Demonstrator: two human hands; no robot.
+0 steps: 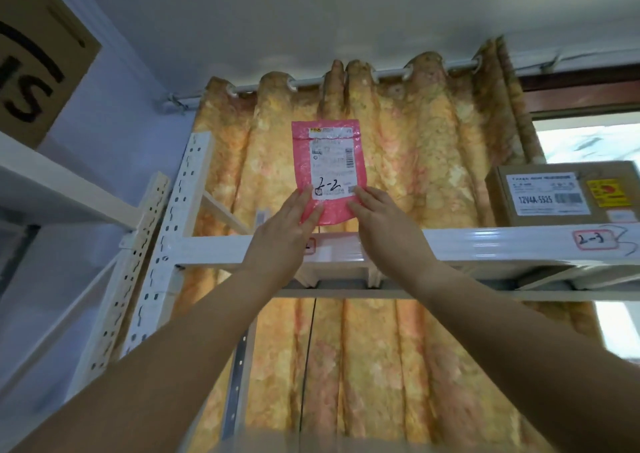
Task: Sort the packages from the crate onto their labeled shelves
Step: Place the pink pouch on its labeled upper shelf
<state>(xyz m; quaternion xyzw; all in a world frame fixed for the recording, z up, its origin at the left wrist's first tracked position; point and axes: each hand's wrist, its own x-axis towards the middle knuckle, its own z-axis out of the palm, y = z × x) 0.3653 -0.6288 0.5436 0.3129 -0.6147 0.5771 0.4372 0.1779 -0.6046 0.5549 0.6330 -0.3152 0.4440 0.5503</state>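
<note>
The pink package [329,161], marked 2-2 by hand, stood upright at the front lip of the top shelf [485,244]. The left hand [291,224] and right hand [381,220] each lay flat-fingered against a lower corner, steadying it, not gripping. Whether its bottom edge bore on the shelf could not be told. The likeliest trouble seemed to be a thin, floppy mailer on edge: let go, it could fold and slide forward off the lip. It could also tip back against the curtain [415,140], where no back panel showed to stop it dropping behind. The shelf tag [310,246] under the left hand was mostly hidden, so the slot could not be confirmed. The 2-3 tag [594,239] and a cardboard box [561,192] sat well to the right, leaving the spot unobstructed.
</note>
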